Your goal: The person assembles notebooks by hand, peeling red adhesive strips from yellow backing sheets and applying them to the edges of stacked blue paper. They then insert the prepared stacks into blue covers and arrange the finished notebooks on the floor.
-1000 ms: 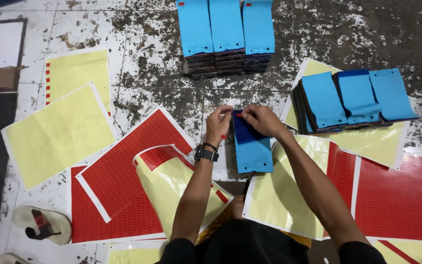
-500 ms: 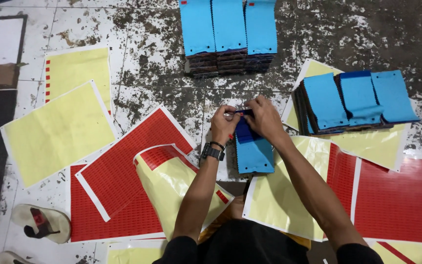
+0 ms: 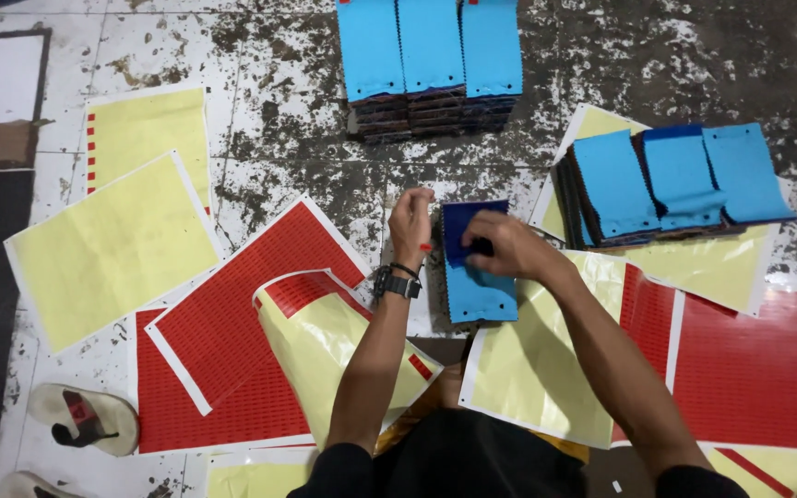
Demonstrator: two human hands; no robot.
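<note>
My left hand (image 3: pixel 411 221) has come off the blue swatch (image 3: pixel 478 277) and now hovers beside it, fingers pinched on a small red sticker (I think). My right hand (image 3: pixel 502 244) presses the swatch's dark top edge, on the floor (image 3: pixel 279 166) between the sheets.

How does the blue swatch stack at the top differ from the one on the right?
The top stack sits straight on bare floor, its rows neat and square. The right stack rests on a yellow sheet, tilted, with its swatches fanned and one curling. Both show three rows of blue swatches over dark layers.
</note>
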